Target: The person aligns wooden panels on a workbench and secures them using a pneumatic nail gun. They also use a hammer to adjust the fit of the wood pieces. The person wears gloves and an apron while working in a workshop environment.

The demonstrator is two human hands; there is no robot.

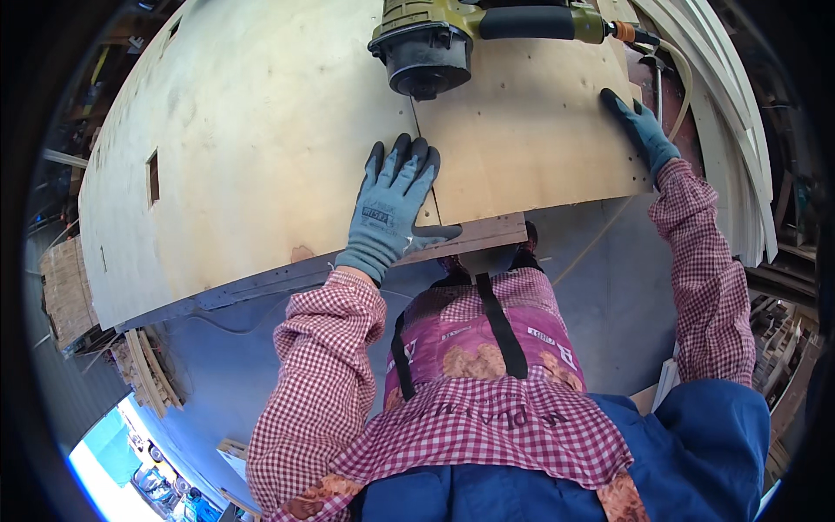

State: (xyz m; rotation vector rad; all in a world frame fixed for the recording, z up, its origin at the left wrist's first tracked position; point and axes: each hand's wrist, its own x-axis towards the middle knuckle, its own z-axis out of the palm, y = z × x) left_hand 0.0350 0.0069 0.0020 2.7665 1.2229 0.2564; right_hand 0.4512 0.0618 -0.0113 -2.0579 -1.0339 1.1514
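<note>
Blue-gloved left hand [391, 204] flat, fingers slightly apart; blue-gloved right hand [648, 132], two o'clock, finger grip unclear; uneven pressure could shift pale, flat plywood sheet [531, 157].

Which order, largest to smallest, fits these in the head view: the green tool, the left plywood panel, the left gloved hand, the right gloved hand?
1. left plywood panel
2. green tool, cut off above; perhaps enlarged by nearness to the camera
3. left gloved hand
4. right gloved hand

Our gloved left hand [388, 205] lies palm down, fingers [405, 167] extended; our gloved right hand [645, 132] reaches forward, right arm [698, 270] outstretched.
</note>
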